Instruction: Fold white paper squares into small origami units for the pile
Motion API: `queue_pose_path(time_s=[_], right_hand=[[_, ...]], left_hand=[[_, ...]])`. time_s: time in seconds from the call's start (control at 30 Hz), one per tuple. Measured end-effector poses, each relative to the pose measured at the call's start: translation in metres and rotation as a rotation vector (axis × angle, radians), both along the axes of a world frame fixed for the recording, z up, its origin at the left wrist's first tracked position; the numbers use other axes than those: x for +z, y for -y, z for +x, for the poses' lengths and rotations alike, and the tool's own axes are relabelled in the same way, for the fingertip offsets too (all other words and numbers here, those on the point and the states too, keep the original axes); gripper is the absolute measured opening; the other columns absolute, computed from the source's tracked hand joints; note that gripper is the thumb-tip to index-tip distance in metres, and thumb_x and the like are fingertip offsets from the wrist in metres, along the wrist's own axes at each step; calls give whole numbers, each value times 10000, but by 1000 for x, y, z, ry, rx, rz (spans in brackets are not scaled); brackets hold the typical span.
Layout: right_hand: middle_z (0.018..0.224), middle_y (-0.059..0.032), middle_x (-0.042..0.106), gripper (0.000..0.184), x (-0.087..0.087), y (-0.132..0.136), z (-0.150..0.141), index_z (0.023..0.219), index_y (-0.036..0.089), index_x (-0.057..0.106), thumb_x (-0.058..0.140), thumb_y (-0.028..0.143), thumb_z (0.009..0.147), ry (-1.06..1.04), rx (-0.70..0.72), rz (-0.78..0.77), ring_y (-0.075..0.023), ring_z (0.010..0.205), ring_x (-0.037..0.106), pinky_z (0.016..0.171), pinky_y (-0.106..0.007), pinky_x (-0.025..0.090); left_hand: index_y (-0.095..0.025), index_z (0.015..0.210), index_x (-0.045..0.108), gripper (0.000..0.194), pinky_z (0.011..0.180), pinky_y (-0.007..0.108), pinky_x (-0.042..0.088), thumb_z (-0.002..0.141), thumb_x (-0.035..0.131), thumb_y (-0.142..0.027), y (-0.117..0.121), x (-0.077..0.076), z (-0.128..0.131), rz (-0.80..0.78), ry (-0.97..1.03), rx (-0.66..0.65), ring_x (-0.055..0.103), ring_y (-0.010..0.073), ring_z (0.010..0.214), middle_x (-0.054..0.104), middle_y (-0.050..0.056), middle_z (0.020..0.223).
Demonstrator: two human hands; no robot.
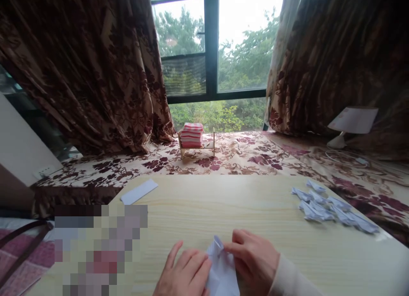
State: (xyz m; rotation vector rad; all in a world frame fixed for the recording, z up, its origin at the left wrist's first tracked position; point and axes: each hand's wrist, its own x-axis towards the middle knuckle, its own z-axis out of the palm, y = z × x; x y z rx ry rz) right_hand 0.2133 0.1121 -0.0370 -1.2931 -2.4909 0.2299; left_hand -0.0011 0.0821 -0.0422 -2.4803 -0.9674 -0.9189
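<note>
In front of me on the table lies a partly folded sheet of white paper (pixel 223 272), with a raised, curled fold at its top. My left hand (pixel 187 270) rests palm down on the left, fingers stretched out and fingertips on the paper's left edge. My right hand (pixel 254 260) is closed at the paper's upper right edge. Its index finger touches the fold; the thumb is mostly hidden. Several folded white paper pieces (pixel 319 208) lie in a loose pile at the table's right.
A flat white paper strip (pixel 139 192) lies at the table's (pixel 223 202) back left corner. A blurred patch (pixel 105 253) covers the left side. Beyond, a small rack with striped cloths (pixel 191 135) and a lamp (pixel 353 121) stand on the floral-covered sill (pixel 236 159).
</note>
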Motion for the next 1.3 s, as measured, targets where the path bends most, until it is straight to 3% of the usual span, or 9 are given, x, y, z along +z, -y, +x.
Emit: queue_pose_path(time_s=[0.07, 0.2, 0.27, 0.4, 0.57, 0.87, 1.1, 1.3], right_hand=[[732, -11, 546, 319, 5, 1, 1, 846, 258, 640, 485, 46, 665, -32, 11, -28, -147, 662, 504, 591, -247, 356], [724, -15, 534, 322, 11, 3, 1, 870, 251, 647, 479, 46, 688, -38, 17, -59, -151, 660, 488, 592, -250, 346], [729, -17, 533, 316, 11, 3, 1, 875, 250, 646, 477, 50, 699, -43, 17, -63, -153, 664, 488, 597, -253, 346], [715, -20, 530, 291, 12, 4, 2, 886, 243, 648, 465, 77, 732, -47, 28, -65, -158, 656, 486, 591, -262, 341], [679, -17, 531, 270, 14, 4, 2, 870, 236, 648, 455, 101, 739, -34, 32, -67, -158, 622, 481, 574, -267, 328], [698, -19, 558, 370, 15, 4, 4, 1014, 255, 642, 442, 98, 745, -56, 30, -73, -159, 623, 498, 586, -268, 328], [675, -29, 539, 266, 2, 11, 8, 1002, 230, 620, 439, 176, 814, -19, 51, 111, -166, 591, 442, 545, -294, 268], [667, -19, 535, 249, 4, 13, 8, 984, 223, 603, 520, 181, 753, 38, 52, 121, -157, 583, 440, 532, -297, 256]], left_hand=[[-186, 998, 638, 313, 997, 401, 337, 920, 336, -208, 3, 1, 2, -58, 30, 6, 605, 173, 918, 705, 19, 969], [-176, 951, 649, 314, 938, 393, 386, 900, 340, -192, 6, 13, 11, 15, 114, -34, 596, 182, 882, 704, 43, 931], [-176, 1025, 637, 265, 928, 366, 422, 864, 426, -175, 7, 18, 16, -108, -42, -50, 592, 185, 952, 689, 43, 1030], [-161, 1001, 656, 327, 838, 390, 480, 881, 355, -211, 5, 10, 24, -84, 37, -38, 592, 223, 930, 680, 84, 1031], [-182, 1104, 627, 346, 840, 404, 468, 886, 360, -219, 2, -5, 29, -116, 28, -5, 564, 240, 982, 646, 90, 1116], [-143, 1172, 585, 351, 921, 453, 376, 902, 373, -217, 9, 14, 35, -235, -127, 125, 541, 252, 1034, 630, 90, 1170], [-165, 1159, 591, 333, 953, 429, 329, 930, 362, -243, 8, 15, 37, -210, -102, 133, 548, 215, 1033, 652, 65, 1130], [-136, 1118, 611, 312, 934, 426, 329, 919, 377, -194, 5, 9, 38, -140, -125, 128, 569, 215, 972, 680, 66, 1062]])
